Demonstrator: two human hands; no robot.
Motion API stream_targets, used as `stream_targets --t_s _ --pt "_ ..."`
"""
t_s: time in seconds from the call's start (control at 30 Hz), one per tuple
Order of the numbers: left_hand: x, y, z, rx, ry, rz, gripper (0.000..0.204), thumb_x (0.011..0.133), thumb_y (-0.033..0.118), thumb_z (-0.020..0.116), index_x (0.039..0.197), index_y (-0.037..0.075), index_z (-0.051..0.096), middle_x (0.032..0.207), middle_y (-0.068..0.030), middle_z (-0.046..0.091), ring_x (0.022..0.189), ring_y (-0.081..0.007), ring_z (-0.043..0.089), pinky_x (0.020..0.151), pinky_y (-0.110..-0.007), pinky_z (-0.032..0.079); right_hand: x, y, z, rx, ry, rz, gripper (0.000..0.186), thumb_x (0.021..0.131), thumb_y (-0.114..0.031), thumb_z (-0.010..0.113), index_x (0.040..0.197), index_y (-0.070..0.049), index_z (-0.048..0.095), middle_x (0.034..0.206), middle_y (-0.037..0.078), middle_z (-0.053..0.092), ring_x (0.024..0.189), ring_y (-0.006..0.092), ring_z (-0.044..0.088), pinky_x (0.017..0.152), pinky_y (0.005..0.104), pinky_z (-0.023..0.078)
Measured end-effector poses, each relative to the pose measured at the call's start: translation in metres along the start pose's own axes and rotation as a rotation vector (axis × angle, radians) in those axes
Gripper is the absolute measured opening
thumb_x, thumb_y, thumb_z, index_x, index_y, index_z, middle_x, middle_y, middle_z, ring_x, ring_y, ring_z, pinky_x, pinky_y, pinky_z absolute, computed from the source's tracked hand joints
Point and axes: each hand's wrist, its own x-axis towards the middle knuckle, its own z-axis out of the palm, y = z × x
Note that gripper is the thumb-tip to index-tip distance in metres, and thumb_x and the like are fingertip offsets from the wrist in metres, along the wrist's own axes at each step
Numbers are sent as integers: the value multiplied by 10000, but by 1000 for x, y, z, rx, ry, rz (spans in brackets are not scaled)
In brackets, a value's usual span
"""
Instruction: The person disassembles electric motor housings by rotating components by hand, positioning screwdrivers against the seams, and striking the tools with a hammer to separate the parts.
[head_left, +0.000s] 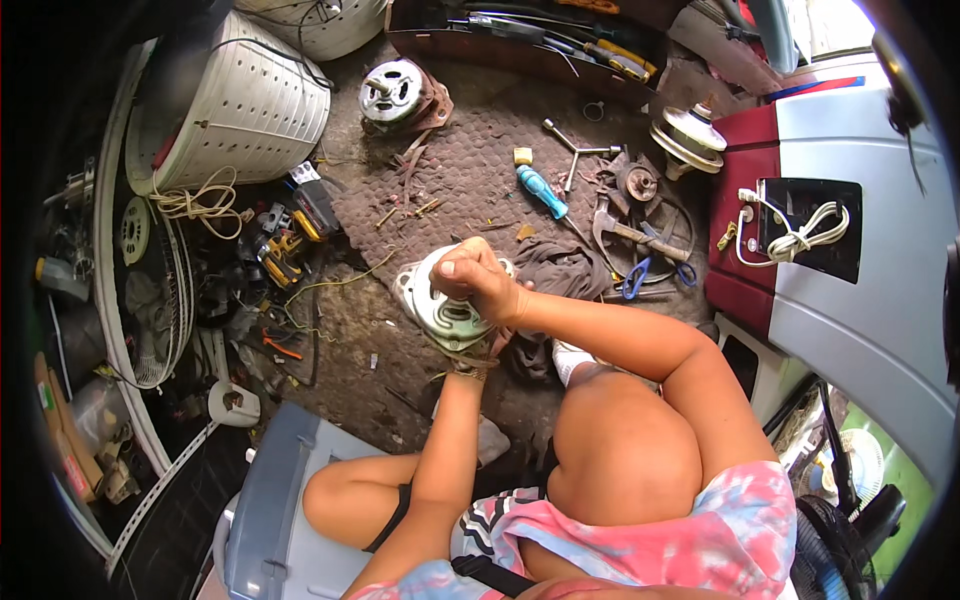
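Observation:
A round electric motor (450, 312) with a pale metal end cover and slotted openings is in front of me, tilted over the dark mat. My left hand (486, 350) grips it from the near side, most of the fingers hidden beneath its rim. Above the cover, my right hand (472, 276) is closed in a fist with the thumb on top; whatever lies inside it is hidden. Dark cloth (560, 275) lies just right of the motor. Farther off stands a second, rustier motor (395, 92) with its shaft pointing up.
A blue-handled screwdriver (542, 190), three-way wrench (575, 150), hammer (635, 235) and blue-handled scissors (637, 279) lie to the right. Left are a yellow-and-black power tool (278, 262) and a white perforated drum (250, 110). A toolbox (430, 42) sits behind; a red-and-grey appliance (745, 210) stands right.

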Motion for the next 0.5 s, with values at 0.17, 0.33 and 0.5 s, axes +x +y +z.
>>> stream_targets --t_s 0.17,0.33,0.5 --pt "0 43 19 -78 76 -112 856 959 722 489 1529 86 443 1527 -151 495 1372 -333 500 1148 -499 424 -10 14 -23 -509 -114 -119 462 944 -250 633 626 -2 408 555 -41 373 541 91 352 506 345 305" --pt "4 7 15 -282 37 6 733 1001 593 543 1520 83 452 1509 -101 532 1336 -304 543 1141 -501 435 9 17 -39 -300 408 -142 482 966 -296 581 566 -49 475 528 -29 431 496 69 361 476 300 273" --pt "15 5 10 -64 127 27 657 1047 571 480 1502 99 464 1469 -69 556 1289 -258 566 1077 -460 476 17 20 -46 -422 559 -219 498 987 -280 553 561 -40 459 491 -9 398 470 91 387 471 327 296"
